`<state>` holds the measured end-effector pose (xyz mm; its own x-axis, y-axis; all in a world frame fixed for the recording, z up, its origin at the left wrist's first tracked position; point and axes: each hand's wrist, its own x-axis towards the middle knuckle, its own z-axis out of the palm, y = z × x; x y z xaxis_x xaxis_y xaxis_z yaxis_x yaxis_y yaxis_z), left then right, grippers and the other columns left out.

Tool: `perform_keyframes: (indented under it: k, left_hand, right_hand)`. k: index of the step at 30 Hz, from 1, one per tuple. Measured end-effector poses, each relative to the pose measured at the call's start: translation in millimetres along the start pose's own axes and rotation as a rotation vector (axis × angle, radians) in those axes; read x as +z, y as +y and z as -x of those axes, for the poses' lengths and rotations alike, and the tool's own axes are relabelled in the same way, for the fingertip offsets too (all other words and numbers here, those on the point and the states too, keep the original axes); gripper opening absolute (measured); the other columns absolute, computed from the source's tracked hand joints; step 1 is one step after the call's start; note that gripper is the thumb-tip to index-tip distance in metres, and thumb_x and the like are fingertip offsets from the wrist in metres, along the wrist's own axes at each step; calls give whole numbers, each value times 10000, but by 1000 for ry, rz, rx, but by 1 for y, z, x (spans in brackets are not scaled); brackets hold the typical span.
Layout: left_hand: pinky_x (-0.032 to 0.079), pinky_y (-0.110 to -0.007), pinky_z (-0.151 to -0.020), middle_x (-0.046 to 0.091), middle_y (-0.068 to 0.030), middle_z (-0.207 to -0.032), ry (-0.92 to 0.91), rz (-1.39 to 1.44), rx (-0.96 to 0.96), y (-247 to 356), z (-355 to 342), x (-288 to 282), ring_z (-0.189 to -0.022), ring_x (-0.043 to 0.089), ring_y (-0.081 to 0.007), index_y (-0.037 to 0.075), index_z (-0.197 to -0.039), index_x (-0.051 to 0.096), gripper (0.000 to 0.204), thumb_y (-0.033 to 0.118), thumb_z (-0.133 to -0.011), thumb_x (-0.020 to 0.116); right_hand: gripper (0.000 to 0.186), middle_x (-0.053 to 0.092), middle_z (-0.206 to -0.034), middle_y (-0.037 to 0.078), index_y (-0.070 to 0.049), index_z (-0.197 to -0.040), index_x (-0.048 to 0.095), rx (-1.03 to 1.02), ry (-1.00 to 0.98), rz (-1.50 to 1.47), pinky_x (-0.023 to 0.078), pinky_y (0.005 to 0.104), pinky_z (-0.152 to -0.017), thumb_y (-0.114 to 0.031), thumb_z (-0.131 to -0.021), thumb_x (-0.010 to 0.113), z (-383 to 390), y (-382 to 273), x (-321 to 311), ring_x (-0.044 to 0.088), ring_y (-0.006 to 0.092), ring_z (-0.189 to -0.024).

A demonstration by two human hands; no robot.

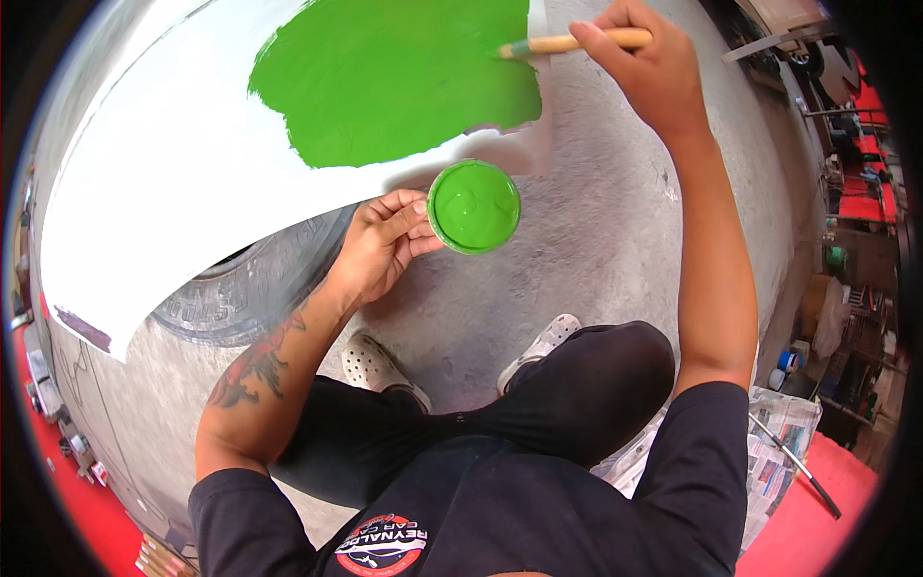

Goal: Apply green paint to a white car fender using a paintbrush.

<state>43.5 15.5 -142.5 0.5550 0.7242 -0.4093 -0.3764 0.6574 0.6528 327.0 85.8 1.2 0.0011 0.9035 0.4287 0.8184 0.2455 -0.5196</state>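
Observation:
A white curved panel [183,163], apparently part of a car body, fills the upper left and bears a broad patch of wet-looking green paint [394,77]. My right hand [656,72] is closed round the pale wooden handle of a paintbrush [572,42]. Its bristles meet the patch near the right edge, where the picture is a little blurred. Below the patch, my left hand [380,240] grips a small round cup of green paint [473,207] by its left side, the open top facing up. The cup hangs over the floor, close to the panel's lower edge.
Under the panel stands a black tire [255,288] on the grey concrete floor [596,231]. My feet in pale clogs [380,365] are below the cup. At right lie newspaper sheets [784,433], a thin dark rod [812,486] and a red surface [836,519]; cluttered shelving stands beyond.

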Motion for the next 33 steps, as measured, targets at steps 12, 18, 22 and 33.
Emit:
perform_keyframes:
  k: [12,18,22,33]
  left_hand:
    - [573,-307,-791,653,-105,-980,-18,-8,-72,-7,1,2,-870,666,-179,-24,-1064,578,182,118,-953,550]
    - [573,-306,-786,649,-106,-988,-4,1,-88,-8,1,0,-868,665,-184,-25,-1064,576,178,112,-955,545]
    - [575,-309,-786,648,-108,-991,-23,3,-94,-7,1,-1,-869,665,-187,-23,-1059,577,171,108,-951,551]
    - [575,-312,-794,648,-116,-999,-22,3,-103,-5,3,-1,-880,666,-192,-24,-1057,580,176,111,-948,558]
  right_hand:
    - [197,637,-651,52,-24,-767,602,-215,-342,-79,439,249,-507,-180,-840,699,23,8,44,572,114,-544]
    - [219,651,-620,82,-39,-727,568,-259,-307,-113,475,276,-500,-190,-825,694,19,-12,43,635,184,-534]
    - [216,652,-636,99,-38,-741,581,-242,-317,-105,488,276,-513,-201,-830,692,20,-12,44,649,192,-557]
    - [215,636,-636,55,-21,-761,591,-216,-300,-76,467,265,-520,-189,-834,704,21,-12,44,597,130,-550]
